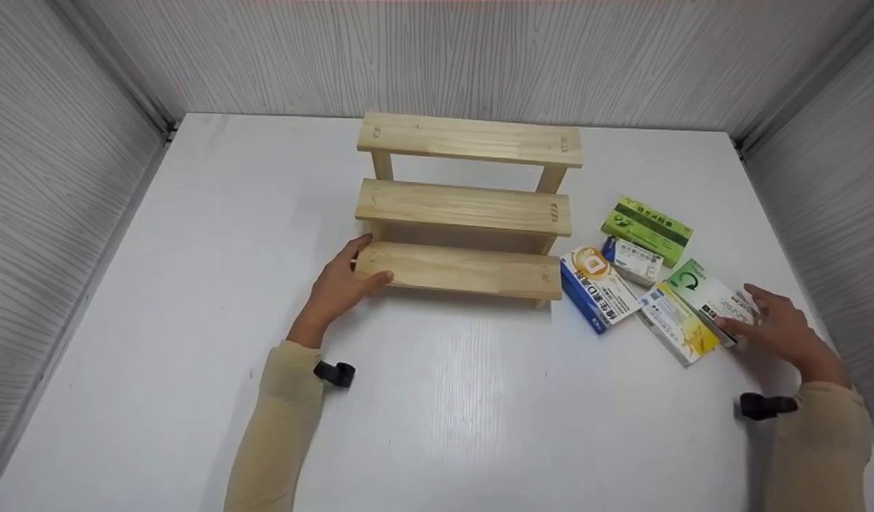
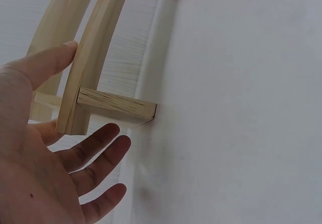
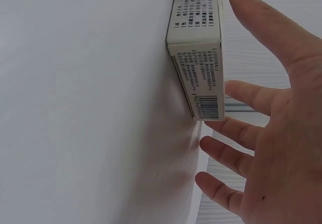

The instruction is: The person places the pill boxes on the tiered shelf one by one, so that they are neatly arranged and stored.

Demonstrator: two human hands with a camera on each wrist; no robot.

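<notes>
A three-tier wooden step shelf [image 1: 458, 270] stands in the middle of the table. My left hand [image 1: 344, 284] holds the left end of its lowest board between thumb and index finger; in the left wrist view the other fingers [image 2: 103, 171] extend loosely past the leg. At the right, my right hand [image 1: 785, 327] is spread around the near end of a white-and-green medicine box [image 1: 714, 295], thumb over it and fingers beyond. The right wrist view shows a box's barcoded end [image 3: 198, 83] beside the relaxed fingers; whether they touch it I cannot tell.
More medicine boxes lie between shelf and right hand: a yellow-and-white one [image 1: 678, 323], a blue-and-white one marked D3 [image 1: 600, 288], a small white-and-blue one [image 1: 634, 261] and a green one [image 1: 648, 229]. Grey wood-grain panels [image 1: 437, 57] enclose the white table [image 1: 437, 412].
</notes>
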